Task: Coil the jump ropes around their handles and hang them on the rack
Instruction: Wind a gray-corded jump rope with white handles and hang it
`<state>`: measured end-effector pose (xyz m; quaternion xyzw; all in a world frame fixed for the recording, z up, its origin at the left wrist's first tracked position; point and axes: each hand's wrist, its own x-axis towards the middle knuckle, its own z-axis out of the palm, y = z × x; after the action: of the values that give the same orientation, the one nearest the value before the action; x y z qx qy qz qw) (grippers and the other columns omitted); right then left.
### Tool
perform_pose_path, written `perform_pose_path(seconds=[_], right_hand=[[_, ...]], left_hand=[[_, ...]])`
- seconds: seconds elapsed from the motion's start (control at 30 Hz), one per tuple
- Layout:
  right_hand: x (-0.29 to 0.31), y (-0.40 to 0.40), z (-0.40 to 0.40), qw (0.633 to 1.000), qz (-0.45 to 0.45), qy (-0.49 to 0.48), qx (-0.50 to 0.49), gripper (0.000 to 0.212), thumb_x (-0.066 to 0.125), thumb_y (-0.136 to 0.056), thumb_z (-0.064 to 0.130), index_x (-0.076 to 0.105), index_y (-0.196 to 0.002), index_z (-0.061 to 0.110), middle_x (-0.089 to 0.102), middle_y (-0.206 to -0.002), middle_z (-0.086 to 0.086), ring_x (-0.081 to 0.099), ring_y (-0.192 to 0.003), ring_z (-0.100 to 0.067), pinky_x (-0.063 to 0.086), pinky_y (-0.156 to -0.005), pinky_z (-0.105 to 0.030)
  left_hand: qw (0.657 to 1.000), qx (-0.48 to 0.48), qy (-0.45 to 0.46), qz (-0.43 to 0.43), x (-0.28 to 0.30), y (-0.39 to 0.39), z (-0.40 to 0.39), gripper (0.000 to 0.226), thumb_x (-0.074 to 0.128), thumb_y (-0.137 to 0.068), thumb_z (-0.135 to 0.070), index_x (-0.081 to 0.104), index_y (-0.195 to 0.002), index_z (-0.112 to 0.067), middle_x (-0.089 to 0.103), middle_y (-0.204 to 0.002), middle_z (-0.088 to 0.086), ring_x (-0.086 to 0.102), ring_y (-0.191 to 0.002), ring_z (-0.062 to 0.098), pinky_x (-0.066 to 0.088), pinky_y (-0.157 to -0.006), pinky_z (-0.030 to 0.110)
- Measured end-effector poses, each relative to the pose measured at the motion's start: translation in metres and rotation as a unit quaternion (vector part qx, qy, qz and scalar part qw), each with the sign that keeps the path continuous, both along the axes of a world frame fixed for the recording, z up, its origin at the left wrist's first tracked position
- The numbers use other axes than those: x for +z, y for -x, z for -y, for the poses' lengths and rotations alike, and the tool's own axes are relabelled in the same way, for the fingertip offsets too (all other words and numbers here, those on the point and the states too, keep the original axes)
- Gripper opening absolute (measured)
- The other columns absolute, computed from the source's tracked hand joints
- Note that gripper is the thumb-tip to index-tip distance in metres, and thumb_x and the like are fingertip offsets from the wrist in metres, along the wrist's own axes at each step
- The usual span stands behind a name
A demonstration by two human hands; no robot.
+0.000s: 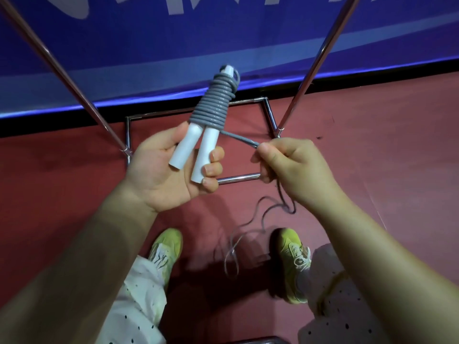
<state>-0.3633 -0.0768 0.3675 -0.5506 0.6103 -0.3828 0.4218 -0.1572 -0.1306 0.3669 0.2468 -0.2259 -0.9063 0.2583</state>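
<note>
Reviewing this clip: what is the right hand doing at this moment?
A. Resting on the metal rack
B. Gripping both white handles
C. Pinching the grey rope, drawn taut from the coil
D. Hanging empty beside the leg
C: the right hand pinches the grey rope, which runs taut from the coil on the white handles; those sit in the left hand, and slack rope trails to the floor.

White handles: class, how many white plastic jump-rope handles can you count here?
2. Both lie side by side in the left hand: the left white plastic handle by the thumb, the right white plastic handle under the fingers. Grey rope coils hide their upper parts.
</note>
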Motion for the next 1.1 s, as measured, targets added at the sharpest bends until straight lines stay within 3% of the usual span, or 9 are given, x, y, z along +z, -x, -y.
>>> perform_pose_path(seconds=[0.1,0.17,0.27,0.33,0.47,0.63,0.73,0.93,1.1], right_hand=[[-0.008,0.004,-0.005,0.899,-0.369,0.232,0.047,0.038,0.046,-0.092,0.035,0.071,-0.081,0.009,0.063,-0.063,-0.004,0.058,-0.059,-0.018,0.045,-0.05,-0.028],[-0.011,-0.007,-0.01,0.911,-0.347,0.213,0.069,0.041,0.045,-0.091,0.036,0.072,-0.083,0.005,0.061,-0.063,-0.004,0.058,-0.061,-0.024,0.045,-0.052,-0.03],[-0.006,-0.02,-0.011,0.996,-0.082,-0.008,0.038,0.05,0.052,-0.095,0.038,0.063,-0.083,-0.009,0.047,-0.062,-0.015,0.036,-0.058,-0.014,0.031,-0.057,-0.03],[-0.003,-0.019,-0.009,0.992,0.056,-0.116,-0.012,0.057,0.052,-0.091,0.045,0.058,-0.074,-0.01,0.048,-0.066,-0.019,0.031,-0.062,-0.021,0.029,-0.06,-0.035],[-0.002,-0.02,-0.005,0.946,0.232,-0.227,-0.014,0.027,0.055,-0.095,0.017,0.068,-0.074,0.008,0.053,-0.056,0.003,0.035,-0.056,-0.012,0.029,-0.059,-0.024],[0.005,-0.019,-0.005,0.952,0.185,-0.238,0.055,0.024,0.05,-0.098,0.013,0.061,-0.076,0.01,0.054,-0.058,0.004,0.053,-0.057,-0.011,0.048,-0.079,-0.042],[0.007,-0.019,-0.006,0.941,0.179,-0.27,0.098,0.023,0.045,-0.101,0.014,0.054,-0.08,0.01,0.066,-0.077,0.001,0.063,-0.058,-0.013,0.054,-0.064,-0.034],[0.01,-0.012,-0.002,0.967,-0.214,-0.11,0.083,0.027,0.052,-0.096,0.024,0.061,-0.077,0.008,0.064,-0.067,-0.001,0.046,-0.051,-0.007,0.036,-0.051,-0.021],[0.007,-0.019,-0.004,0.97,-0.224,-0.054,0.082,0.029,0.055,-0.095,0.025,0.065,-0.075,0.006,0.056,-0.056,0.007,0.049,-0.053,-0.006,0.035,-0.052,-0.023]], left_hand=[[0.997,0.026,-0.017,0.067,0.002,0.006,-0.003,0.031,0.036,-0.087,-0.037,0.056,-0.094,-0.013,0.051,-0.075,0.005,0.044,-0.056,0.014,0.038,-0.052,0.024],[0.996,0.036,-0.015,0.084,0.003,0.007,-0.002,0.032,0.034,-0.089,-0.037,0.054,-0.095,-0.013,0.052,-0.074,0.005,0.044,-0.056,0.014,0.038,-0.051,0.024],[0.995,0.042,-0.003,0.089,0.005,0.007,-0.001,0.031,0.035,-0.089,-0.037,0.053,-0.094,-0.013,0.052,-0.073,0.004,0.044,-0.057,0.014,0.037,-0.052,0.024],[0.995,0.039,0.012,0.088,0.005,0.007,-0.002,0.031,0.036,-0.086,-0.037,0.053,-0.094,-0.013,0.052,-0.074,0.004,0.044,-0.057,0.014,0.038,-0.052,0.024],[0.995,0.025,0.03,0.088,0.004,0.007,-0.003,0.033,0.037,-0.084,-0.037,0.056,-0.098,-0.014,0.053,-0.075,0.006,0.045,-0.059,0.015,0.039,-0.052,0.025],[0.995,0.021,0.035,0.092,0.004,0.006,-0.003,0.032,0.039,-0.084,-0.037,0.059,-0.094,-0.014,0.052,-0.076,0.007,0.044,-0.059,0.016,0.039,-0.053,0.027],[0.994,0.014,0.028,0.104,0.005,0.005,-0.003,0.033,0.039,-0.084,-0.037,0.06,-0.093,-0.013,0.052,-0.075,0.007,0.044,-0.059,0.017,0.039,-0.052,0.027],[0.964,0.025,0.046,0.261,-0.007,0.012,-0.004,0.028,0.036,-0.097,-0.031,0.055,-0.106,-0.012,0.053,-0.073,0.01,0.049,-0.053,0.019,0.035,-0.055,0.028],[0.933,0.039,0.145,0.327,-0.013,0.025,-0.011,0.022,0.036,-0.1,-0.022,0.057,-0.106,-0.026,0.057,-0.077,0.0,0.05,-0.055,0.013,0.033,-0.056,0.028]])
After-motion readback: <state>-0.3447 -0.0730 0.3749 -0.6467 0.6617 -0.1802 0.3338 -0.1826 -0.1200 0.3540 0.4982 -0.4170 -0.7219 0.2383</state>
